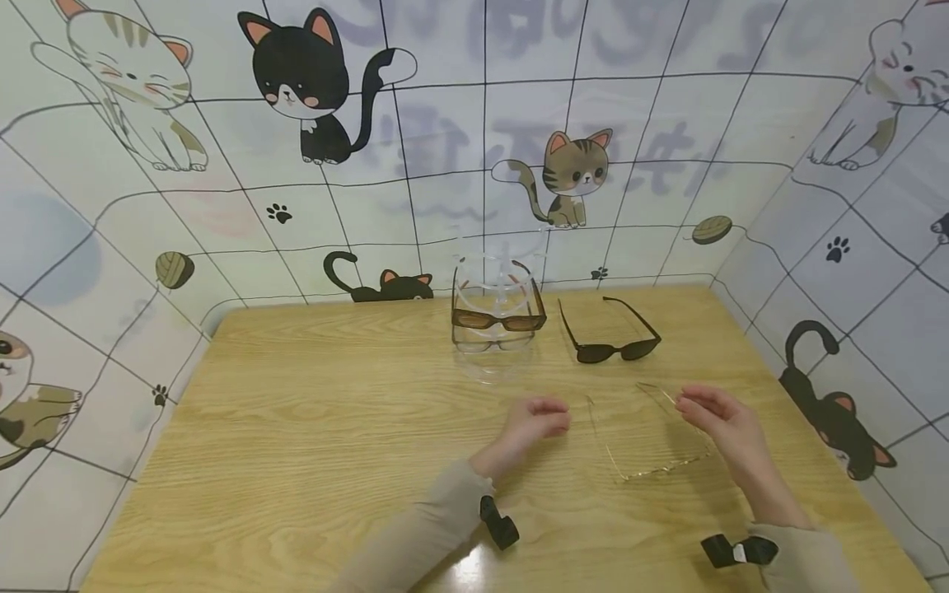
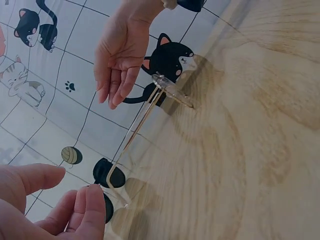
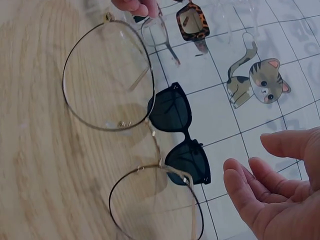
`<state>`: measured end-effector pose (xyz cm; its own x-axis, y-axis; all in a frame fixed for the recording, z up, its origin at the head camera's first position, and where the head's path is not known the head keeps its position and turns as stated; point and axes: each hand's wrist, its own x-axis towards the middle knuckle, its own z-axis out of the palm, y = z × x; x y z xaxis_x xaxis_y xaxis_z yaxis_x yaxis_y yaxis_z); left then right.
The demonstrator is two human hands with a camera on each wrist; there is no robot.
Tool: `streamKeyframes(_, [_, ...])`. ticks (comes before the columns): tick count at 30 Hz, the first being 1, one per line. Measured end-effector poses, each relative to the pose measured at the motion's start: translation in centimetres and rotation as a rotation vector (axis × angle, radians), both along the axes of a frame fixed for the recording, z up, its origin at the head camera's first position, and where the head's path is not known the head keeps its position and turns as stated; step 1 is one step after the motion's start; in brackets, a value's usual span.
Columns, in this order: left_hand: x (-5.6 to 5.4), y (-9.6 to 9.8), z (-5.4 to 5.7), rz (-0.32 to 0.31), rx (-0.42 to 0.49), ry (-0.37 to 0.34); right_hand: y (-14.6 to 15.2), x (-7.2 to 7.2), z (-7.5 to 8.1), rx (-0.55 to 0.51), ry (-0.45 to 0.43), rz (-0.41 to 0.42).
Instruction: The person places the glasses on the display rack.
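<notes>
Left hand [image 1: 530, 420] is hovering at nine o'clock of gold-framed glasses [image 1: 666, 469], right hand [image 1: 730, 428] at three (thumbs standing apart from fingers); black sunglasses [image 1: 593, 354] resting at eleven.

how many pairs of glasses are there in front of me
4. Gold-rimmed glasses and black sunglasses are on the table, the gold pair nearer you; brown sunglasses and, below them, clear glasses are on the see-through stand. No others show, though some could be hidden.
</notes>
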<state>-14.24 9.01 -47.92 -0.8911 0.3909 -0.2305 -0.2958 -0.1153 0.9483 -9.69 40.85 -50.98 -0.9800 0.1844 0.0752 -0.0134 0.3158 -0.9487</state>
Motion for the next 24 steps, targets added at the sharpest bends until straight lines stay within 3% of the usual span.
streamKeyframes(2, [0.2, 0.3, 0.0, -0.009, -0.007, -0.002, 0.8, -0.1, -1.0, 0.017, -0.009, -0.028])
streamKeyframes(6, [0.6, 1.0, -0.2, -0.035, -0.011, -0.005, 1.0, 0.3, -0.7, -0.044, 0.020, 0.003])
streamKeyframes(10, [0.8, 1.6, -0.6, -0.048, -0.029, -0.016, 1.4, 0.3, -1.4, -0.003, 0.027, -0.050])
streamKeyframes(13, [0.9, 2.1, -1.0, -0.056, -0.056, -0.027, 1.0, 0.7, -0.4, -0.016, 0.005, -0.053])
streamKeyframes(18, [1.4, 2.8, -1.4, -0.082, -0.053, -0.099, -0.9, 1.8, 3.2, 0.067, -0.087, -0.051])
streamKeyframes(24, [2.0, 3.5, -1.0, -0.086, -0.037, -0.124, -0.7, 2.2, 3.4, 0.089, -0.103, -0.028])
